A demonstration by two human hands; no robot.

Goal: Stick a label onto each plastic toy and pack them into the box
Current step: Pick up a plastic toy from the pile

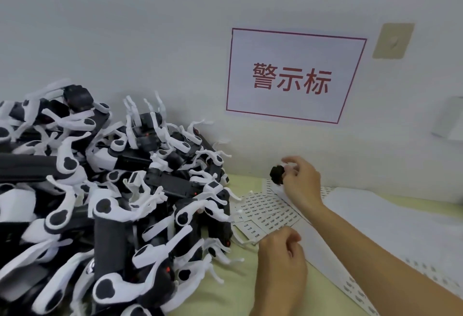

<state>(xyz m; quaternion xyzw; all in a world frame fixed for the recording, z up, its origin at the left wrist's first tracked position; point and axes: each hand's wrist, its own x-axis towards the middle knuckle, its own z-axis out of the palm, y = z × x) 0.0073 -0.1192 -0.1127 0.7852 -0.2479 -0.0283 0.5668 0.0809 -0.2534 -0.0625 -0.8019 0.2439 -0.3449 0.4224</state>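
1 toy (277,175) gripped by right hand (302,183).

It was a factory packing station: a heap of identical black-and-white toys (105,190), label sheets (270,211) and a red-bordered wall sign (293,75) marked the counter (238,288).

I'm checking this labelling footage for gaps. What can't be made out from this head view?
- Box: none in view.
- Small dark toy piece: mostly covered by the right hand; any label on it is hidden.
- Left hand: fingers curled away, so anything pinched is hidden.
- Label sheets: print too small to read.
- Toy pile: cut off by the left and bottom edges.
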